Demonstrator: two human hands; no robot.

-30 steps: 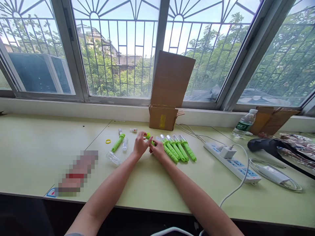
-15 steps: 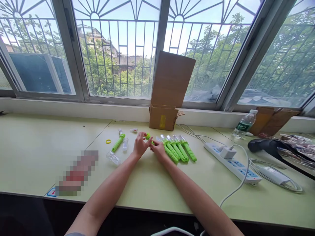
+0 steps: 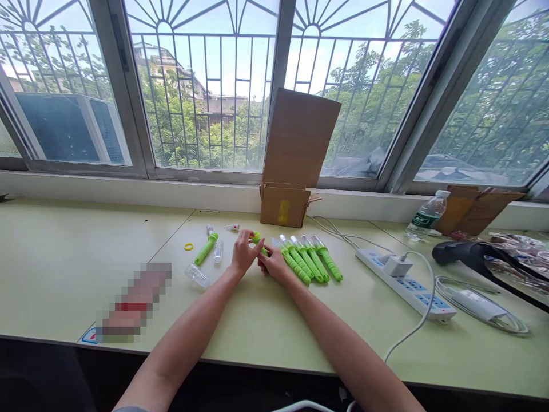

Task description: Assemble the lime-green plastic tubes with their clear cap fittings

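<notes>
My left hand (image 3: 245,252) is closed on the upper end of a green plastic handle (image 3: 257,237), which has a yellow ring at its top. Around the lower part of the same handle, the fingers of my right hand (image 3: 273,262) are closed too, hiding much of it. Several green handles with clear tops (image 3: 318,260) lie side by side just right of my right hand. Left of my hands rests one more green handle (image 3: 206,249), flanked by a clear plastic cup (image 3: 218,252) and a larger clear tube (image 3: 198,275). A loose yellow ring (image 3: 189,246) lies farther left.
A small white part (image 3: 233,227) lies behind my left hand. At the window stands an open cardboard box (image 3: 281,206). To the right are a white power strip (image 3: 407,286) with cables, a water bottle (image 3: 428,216) and a black strap (image 3: 467,252). A blurred patch (image 3: 135,303) covers something front left.
My right hand has shifted slightly left and closer to my left hand along the handle. Both hands keep hold of it; the other things lie as before.
</notes>
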